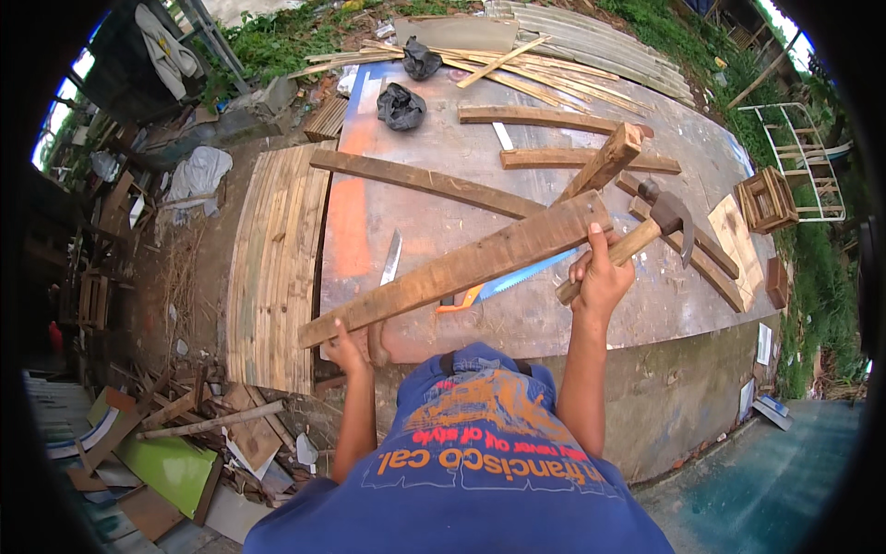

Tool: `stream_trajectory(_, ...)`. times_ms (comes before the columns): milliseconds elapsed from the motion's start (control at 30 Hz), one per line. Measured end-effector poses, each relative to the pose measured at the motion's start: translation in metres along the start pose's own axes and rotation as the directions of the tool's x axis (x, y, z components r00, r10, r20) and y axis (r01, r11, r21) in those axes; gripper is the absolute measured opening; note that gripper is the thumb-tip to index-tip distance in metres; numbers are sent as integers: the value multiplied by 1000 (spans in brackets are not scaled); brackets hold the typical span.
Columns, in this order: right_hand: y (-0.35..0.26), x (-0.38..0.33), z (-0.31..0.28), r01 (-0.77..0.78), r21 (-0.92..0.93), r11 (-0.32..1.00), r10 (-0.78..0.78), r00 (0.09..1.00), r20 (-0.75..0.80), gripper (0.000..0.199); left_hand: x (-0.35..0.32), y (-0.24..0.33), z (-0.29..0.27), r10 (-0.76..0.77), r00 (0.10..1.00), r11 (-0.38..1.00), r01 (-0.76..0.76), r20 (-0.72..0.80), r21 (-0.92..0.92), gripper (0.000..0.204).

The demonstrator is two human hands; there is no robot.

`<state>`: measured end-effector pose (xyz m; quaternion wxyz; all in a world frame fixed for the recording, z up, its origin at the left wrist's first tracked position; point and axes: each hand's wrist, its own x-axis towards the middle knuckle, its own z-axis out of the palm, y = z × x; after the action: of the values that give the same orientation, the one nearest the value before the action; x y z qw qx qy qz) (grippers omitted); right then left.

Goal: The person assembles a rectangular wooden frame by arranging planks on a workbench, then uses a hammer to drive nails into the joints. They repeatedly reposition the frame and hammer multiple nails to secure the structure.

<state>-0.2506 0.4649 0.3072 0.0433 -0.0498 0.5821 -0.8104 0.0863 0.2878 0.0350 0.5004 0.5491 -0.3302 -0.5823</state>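
Observation:
A long brown wooden plank slants across in front of me, its right end higher and farther off. My left hand grips its lower left end, the fingers partly hidden. Near the other end, my right hand is closed round the wooden handle of a claw hammer, with the thumb against the plank. Behind the plank lies a handsaw with a blue blade and orange handle, partly covered. A pale metal blade also sticks out from behind it. Another thick timber stands tilted just beyond.
Several timbers lie on the large worn board surface. Slatted planks line its left side. Two black plastic bundles and thin wood strips are at the back. A wooden crate stands right; scrap wood is lower left.

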Motion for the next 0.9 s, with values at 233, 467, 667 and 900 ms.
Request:
stream_trajectory(233,13,4,-4,-36,63,997,38,999,-35,22,-18,9,88,-325,925,605,363,196,-709,58)
stream_trajectory(467,13,42,-41,-28,166,986,53,988,-149,22,-11,108,168,-124,939,666,318,321,-674,56)
stream_trajectory(667,-12,50,-34,-149,362,920,188,980,-72,25,-54,217,282,488,630,466,398,605,-790,87)
stream_trajectory(900,-12,62,-42,-294,443,847,303,952,52,27,-127,184,400,255,768,641,321,587,-698,54)
